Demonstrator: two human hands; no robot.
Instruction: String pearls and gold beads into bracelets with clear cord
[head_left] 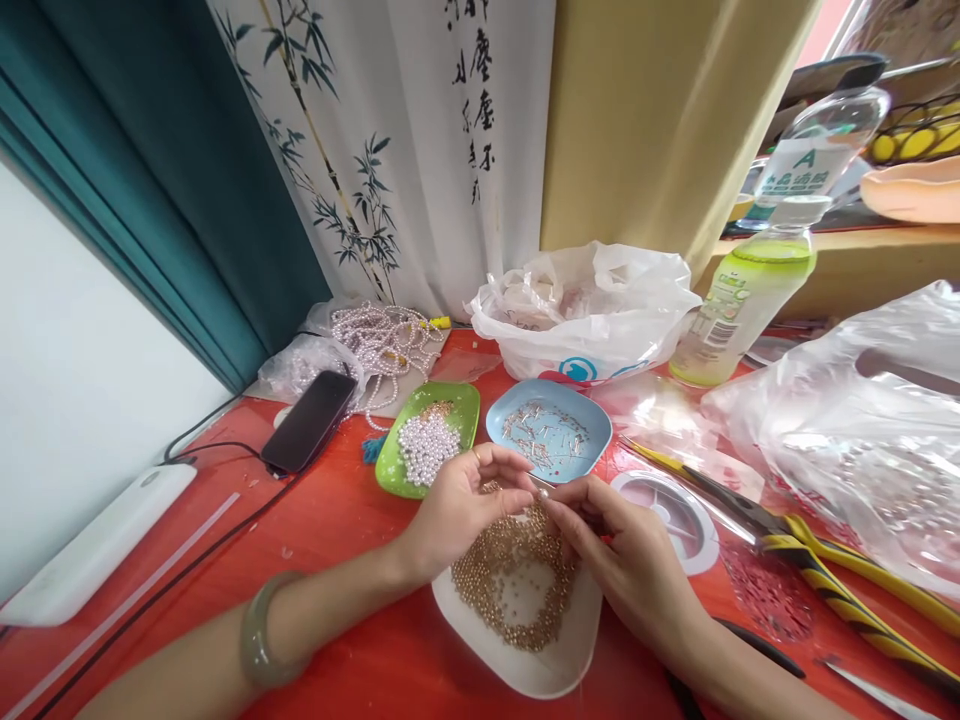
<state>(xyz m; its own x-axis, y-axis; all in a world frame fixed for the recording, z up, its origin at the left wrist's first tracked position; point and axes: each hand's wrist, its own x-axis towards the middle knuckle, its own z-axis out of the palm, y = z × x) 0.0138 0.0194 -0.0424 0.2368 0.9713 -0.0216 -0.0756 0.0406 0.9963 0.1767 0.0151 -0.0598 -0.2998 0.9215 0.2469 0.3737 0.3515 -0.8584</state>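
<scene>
Both hands meet over a white dish (551,675) heaped with small gold beads (480,580). My left hand (465,505), a ring on one finger, is closed, its thumb and fingertips around one end of a thin metal pin (540,482). Facing it, my right hand (626,545) pinches with thumb and forefinger at a white pearl bead (544,495), which sits close to the pin. Whether the pin passes through the bead is too small to tell. Behind the hands stand a green dish (469,405) of pearl and gold beads and a blue dish (499,395) of thin metal pins.
On the right lie yellow-black pliers (780,525), a clear spool (694,540) and a plastic bag (840,400) of beads. A bottle (750,300) and a white bag (592,310) stand behind. Leftward are a phone (311,420), bead strands (390,340), a cable and a white bar (101,545).
</scene>
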